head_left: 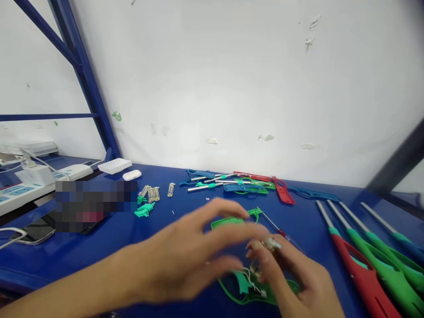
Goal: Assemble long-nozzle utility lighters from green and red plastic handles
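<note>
My right hand [296, 274] pinches a small clear part with a whitish top [272, 243] between thumb and fingers; it resembles a lighter's fuel tank, though the fingers cover much of it. My left hand [185, 251] reaches over from the left, blurred, its fingers apart. Its index fingertip is close to the part; I cannot tell whether they touch. Below both hands lies an open green lighter shell half [232, 295], with a teal trigger [243, 282] and thin white wires [253, 285] in it. Another green shell piece [228, 221] and a screwdriver [281, 232] lie just beyond.
Assembled lighters [359, 265] line the right side. Several shells and metal tubes [228, 182] are piled near the wall. Clear tanks [153, 194] and teal triggers [145, 210] lie left of centre. A phone [39, 229], white case [131, 175] and power strip [73, 171] are farther left.
</note>
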`<state>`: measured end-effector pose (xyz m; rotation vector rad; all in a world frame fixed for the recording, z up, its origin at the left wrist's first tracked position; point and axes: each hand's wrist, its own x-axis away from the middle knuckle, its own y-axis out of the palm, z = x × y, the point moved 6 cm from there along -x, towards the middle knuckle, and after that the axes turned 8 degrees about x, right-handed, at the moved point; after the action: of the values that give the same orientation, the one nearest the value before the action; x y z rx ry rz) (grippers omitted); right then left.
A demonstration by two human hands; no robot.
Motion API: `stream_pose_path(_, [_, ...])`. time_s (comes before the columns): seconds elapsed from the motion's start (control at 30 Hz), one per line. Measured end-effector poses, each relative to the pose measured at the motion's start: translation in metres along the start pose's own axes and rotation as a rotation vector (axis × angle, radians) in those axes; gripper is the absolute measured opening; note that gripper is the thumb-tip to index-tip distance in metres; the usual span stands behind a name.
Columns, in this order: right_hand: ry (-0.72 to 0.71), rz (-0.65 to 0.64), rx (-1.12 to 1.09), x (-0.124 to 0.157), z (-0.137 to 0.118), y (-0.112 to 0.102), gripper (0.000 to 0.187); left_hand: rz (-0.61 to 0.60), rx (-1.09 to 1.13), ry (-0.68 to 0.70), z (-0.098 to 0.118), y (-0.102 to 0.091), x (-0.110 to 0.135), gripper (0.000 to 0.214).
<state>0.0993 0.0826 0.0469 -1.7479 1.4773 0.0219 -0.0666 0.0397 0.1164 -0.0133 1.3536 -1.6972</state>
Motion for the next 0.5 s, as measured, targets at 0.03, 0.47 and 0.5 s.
stream_pose_path(0.03, [0.033,0.036,0.026,-0.001,0.006,-0.005,0.034,0.02,-0.101,-0.008,-0.017,-0.006,-0.002,0.033])
stream_pose_path(0.47, [-0.067,0.129,0.275,0.009,0.006,-0.005,0.034,-0.25,-0.564,-0.271,-0.151,0.006,0.011,0.032])
stream_pose_path(0.5, [-0.064,0.128,0.278,0.008,0.004,-0.005,0.035,-0.273,-0.584,-0.271,-0.153,0.009,0.011,0.033])
